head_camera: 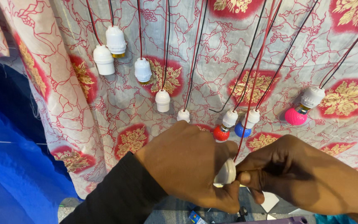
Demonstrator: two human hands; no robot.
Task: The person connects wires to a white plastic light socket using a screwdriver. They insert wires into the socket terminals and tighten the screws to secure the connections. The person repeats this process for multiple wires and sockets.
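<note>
Both hands on one white lamp holder

Left hand (pixel 185 164) grip wraps holder (pixel 226 171); right hand (pixel 284 168) grip pinches its end; red bulb (pixel 221 133) just above, blue bulb (pixel 242 130) beside

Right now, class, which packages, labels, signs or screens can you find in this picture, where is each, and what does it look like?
Small package: bottom edge, below the left hand; boxy, blue with yellow and white, partly cut off.
White card or paper piece: on the floor under the right hand; flat, angular, blank as far as visible.
No signs or screens are in view.
</note>
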